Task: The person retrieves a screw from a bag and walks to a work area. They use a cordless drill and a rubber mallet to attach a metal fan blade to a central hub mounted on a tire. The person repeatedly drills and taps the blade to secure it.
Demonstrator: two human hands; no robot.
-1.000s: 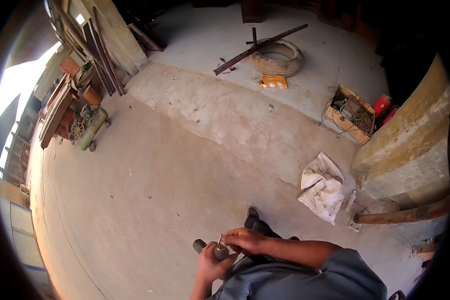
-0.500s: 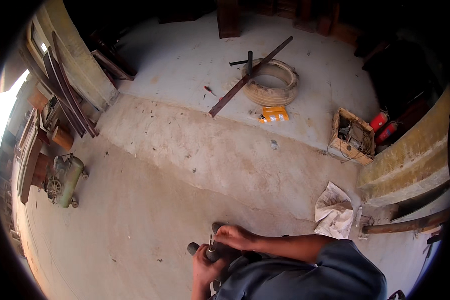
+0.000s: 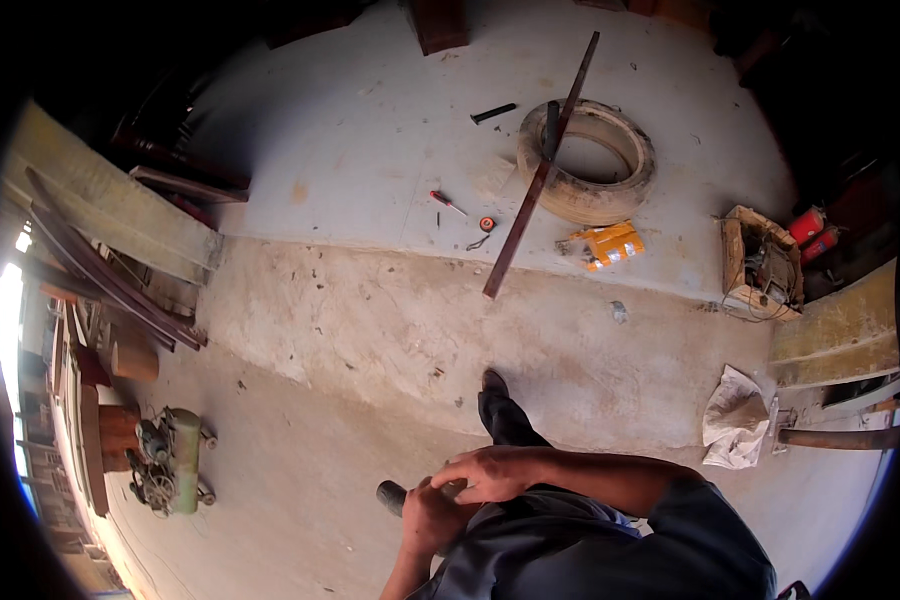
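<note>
My left hand [image 3: 432, 517] is closed low in front of my body. Half a second ago it held a dark, round-ended tool with a thin metal bit; now both hands hide that tool. Reaching across from the right, my right hand [image 3: 492, 474] has bent fingers meeting the top of the left fist. What its fingertips pinch, if anything, cannot be made out. Just left of the fist shows a dark rounded shape [image 3: 391, 496], likely my left shoe. My right shoe [image 3: 492, 383] is stepped forward on the concrete floor.
Ahead, a dark wooden bar [image 3: 518, 232] leans across a dusty tyre [image 3: 590, 205]. A screwdriver [image 3: 447, 203], tape measure [image 3: 487, 224] and orange packet [image 3: 612, 245] lie nearby. Right are a wooden crate [image 3: 752, 298] and white sack [image 3: 735, 430]; left, a green compressor [image 3: 183, 460].
I have stepped forward with my right foot, and the view has shifted. My right hand has come down onto the left fist, covering the tool's metal bit.
</note>
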